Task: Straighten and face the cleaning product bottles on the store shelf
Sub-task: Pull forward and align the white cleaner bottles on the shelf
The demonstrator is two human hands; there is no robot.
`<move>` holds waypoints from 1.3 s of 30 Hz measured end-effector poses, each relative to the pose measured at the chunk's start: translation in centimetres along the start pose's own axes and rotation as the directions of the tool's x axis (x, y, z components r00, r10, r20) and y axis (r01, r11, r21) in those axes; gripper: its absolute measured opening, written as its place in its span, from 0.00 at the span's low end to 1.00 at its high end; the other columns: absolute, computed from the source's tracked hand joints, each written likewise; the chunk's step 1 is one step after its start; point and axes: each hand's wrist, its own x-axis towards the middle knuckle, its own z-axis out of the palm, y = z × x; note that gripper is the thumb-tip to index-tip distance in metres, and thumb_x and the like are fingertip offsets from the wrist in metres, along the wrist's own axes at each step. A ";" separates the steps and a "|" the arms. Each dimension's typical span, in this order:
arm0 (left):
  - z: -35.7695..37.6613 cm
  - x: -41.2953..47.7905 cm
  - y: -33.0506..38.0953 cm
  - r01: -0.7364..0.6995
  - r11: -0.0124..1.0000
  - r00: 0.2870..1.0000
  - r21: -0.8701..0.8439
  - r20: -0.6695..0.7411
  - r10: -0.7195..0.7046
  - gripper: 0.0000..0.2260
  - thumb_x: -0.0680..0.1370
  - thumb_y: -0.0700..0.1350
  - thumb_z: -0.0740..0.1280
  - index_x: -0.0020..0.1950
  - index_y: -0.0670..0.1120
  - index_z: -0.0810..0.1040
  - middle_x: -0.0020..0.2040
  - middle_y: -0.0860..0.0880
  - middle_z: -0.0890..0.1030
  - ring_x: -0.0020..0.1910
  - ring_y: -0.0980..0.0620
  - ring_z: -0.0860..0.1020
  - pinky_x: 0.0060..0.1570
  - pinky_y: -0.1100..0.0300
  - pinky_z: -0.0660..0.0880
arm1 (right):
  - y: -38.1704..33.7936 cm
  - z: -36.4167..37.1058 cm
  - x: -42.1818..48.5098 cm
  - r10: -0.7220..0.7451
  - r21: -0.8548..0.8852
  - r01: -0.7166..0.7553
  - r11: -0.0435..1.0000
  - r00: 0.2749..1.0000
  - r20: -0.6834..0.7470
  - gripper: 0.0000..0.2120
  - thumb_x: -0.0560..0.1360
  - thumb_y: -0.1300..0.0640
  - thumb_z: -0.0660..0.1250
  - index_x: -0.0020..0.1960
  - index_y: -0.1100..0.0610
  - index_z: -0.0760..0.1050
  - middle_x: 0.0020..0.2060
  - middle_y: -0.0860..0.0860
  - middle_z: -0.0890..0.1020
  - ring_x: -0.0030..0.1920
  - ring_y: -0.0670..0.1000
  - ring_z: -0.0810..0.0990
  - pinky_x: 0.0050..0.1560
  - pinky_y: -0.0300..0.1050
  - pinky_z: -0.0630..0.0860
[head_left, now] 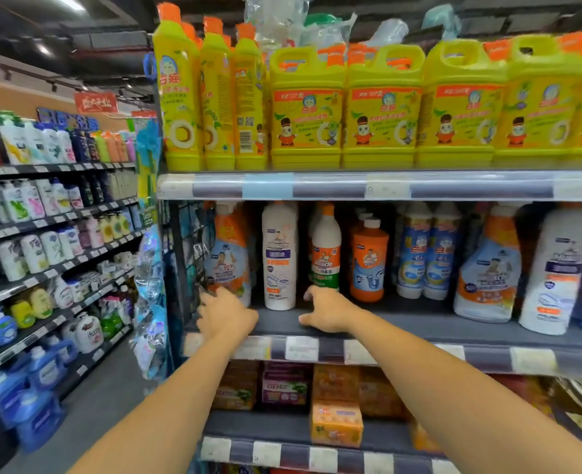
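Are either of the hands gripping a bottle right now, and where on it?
Left hand is at the base of the spray bottle; grip unclear. Right hand is open, holding nothing.

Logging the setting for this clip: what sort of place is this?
A shop aisle, likely a supermarket: yellow detergent jugs lined up in rows, price-tag strips along the shelf edges, and another stocked shelving run across the aisle.

Bright ceiling light (pixel 67 1), motion blur throughout, bowed wide-angle edges
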 end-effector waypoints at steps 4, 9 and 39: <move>0.6 -5.6 3.7 -0.398 0.887 0.916 0.233 0.057 0.397 0.24 0.71 0.58 0.69 0.63 0.50 0.72 0.62 0.45 0.71 0.62 0.42 0.69 0.55 0.47 0.72 | 3.2 -3.4 -5.5 -0.075 -0.323 0.085 0.943 0.996 0.042 0.26 0.74 0.45 0.64 0.67 0.57 0.67 0.61 0.58 0.72 0.58 0.60 0.73 0.55 0.54 0.73; 1.7 -13.0 10.8 -0.679 0.672 0.730 0.296 0.366 0.577 0.25 0.71 0.57 0.67 0.65 0.50 0.71 0.60 0.45 0.74 0.58 0.43 0.73 0.49 0.50 0.72 | 9.1 -7.9 -13.2 -0.033 -0.380 0.061 0.923 0.996 0.078 0.25 0.74 0.46 0.65 0.65 0.58 0.65 0.59 0.59 0.70 0.56 0.62 0.72 0.52 0.56 0.73; 10.5 -20.9 30.7 -0.633 0.772 0.711 -0.048 0.356 0.606 0.39 0.64 0.57 0.76 0.67 0.45 0.64 0.62 0.44 0.73 0.57 0.44 0.75 0.53 0.48 0.77 | 30.3 -18.0 -20.0 0.420 0.110 -0.409 0.906 0.833 -0.359 0.33 0.65 0.50 0.76 0.62 0.61 0.63 0.58 0.60 0.72 0.58 0.60 0.74 0.56 0.56 0.75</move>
